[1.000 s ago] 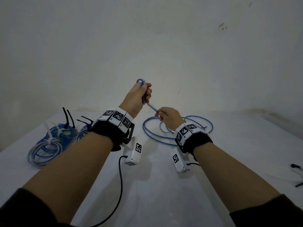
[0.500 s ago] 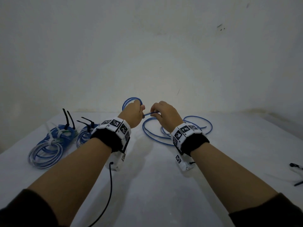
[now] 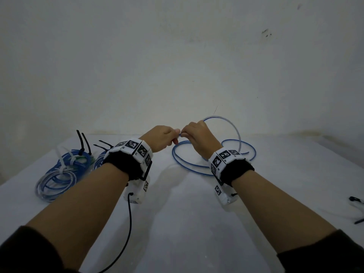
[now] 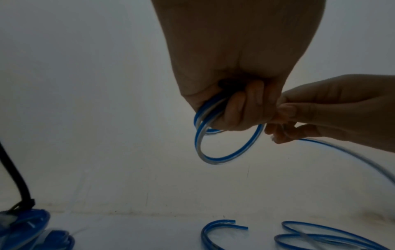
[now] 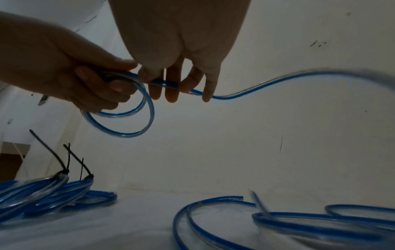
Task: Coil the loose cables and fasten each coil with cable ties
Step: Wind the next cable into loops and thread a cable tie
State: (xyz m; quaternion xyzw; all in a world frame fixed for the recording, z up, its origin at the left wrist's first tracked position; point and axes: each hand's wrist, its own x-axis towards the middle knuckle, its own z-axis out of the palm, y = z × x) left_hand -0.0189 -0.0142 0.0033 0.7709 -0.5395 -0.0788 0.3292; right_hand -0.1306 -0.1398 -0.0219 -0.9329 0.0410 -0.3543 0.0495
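A loose blue-and-clear cable (image 3: 189, 166) sprawls on the white table (image 3: 187, 223) ahead of me. My left hand (image 3: 164, 137) grips a small coil of that cable (image 4: 224, 152), two loops hanging below its curled fingers (image 4: 237, 108). My right hand (image 3: 197, 134) touches the left and pinches the same cable (image 5: 166, 85) just beside the coil. From it the cable arcs up and right (image 3: 234, 127), then drops to the table. In the right wrist view the small coil (image 5: 128, 121) hangs under the left hand (image 5: 64, 71).
Several coiled blue cables (image 3: 59, 174) lie at the left of the table, bound with black (image 3: 82, 142) and white cable ties (image 3: 63, 166). Loose black ties (image 3: 356, 200) lie at the right edge. A black lead (image 3: 129, 223) hangs from my left wrist camera. A white wall stands behind.
My left hand came down from its raised position and met the right hand. The right hand lifted off the table, drawing a length of cable up into an arc on the right.
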